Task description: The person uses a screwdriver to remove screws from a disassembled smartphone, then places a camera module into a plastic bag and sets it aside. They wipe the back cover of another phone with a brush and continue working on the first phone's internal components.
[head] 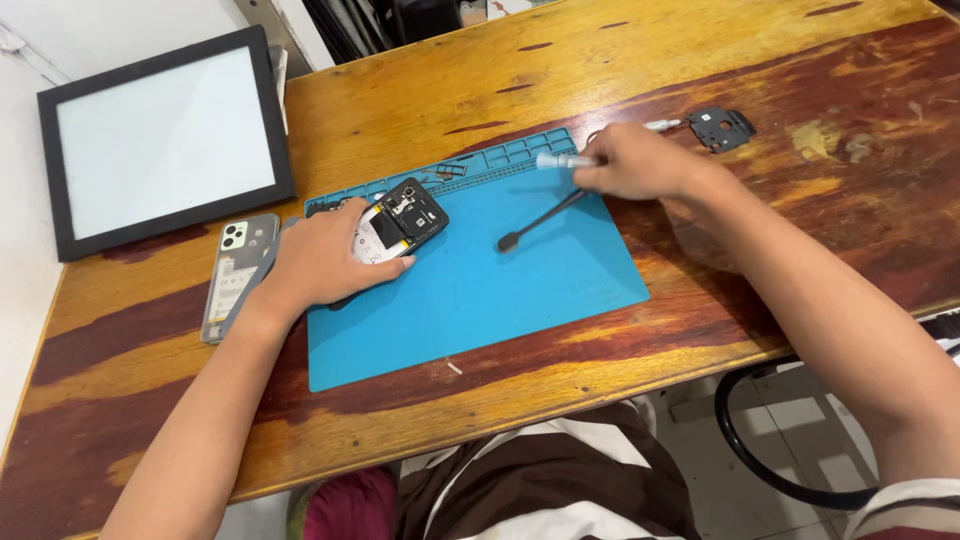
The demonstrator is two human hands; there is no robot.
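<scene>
- A big wooden surface (pixel 600 70) is carrying everything, and it is showing brown and yellow patches.
- A flat white board with a black frame (pixel 165 140) is lying at the far left corner of the surface.
- A blue mat (pixel 480 290) is lying in the middle of the surface, with small boxes along its far edge.
- A phone back cover (pixel 232 272) is lying on the wood just left of the mat, beside the left wrist.
- The left hand (pixel 325 258) is resting on the left part of the mat, with its fingers curling over an opened phone (pixel 400 222) and pressing it down. The phone is showing its dark insides.
- The right hand (pixel 640 165) is sitting at the far right corner of the mat, closing around a thin silver tool (pixel 560 160) that is pointing left.
- A black stick tool (pixel 540 220) is lying on the mat, and its far end is going under the right hand. I cannot tell if the hand is gripping it too.
- A small dark phone part (pixel 722 127) is lying on the wood, just beyond the right hand.
</scene>
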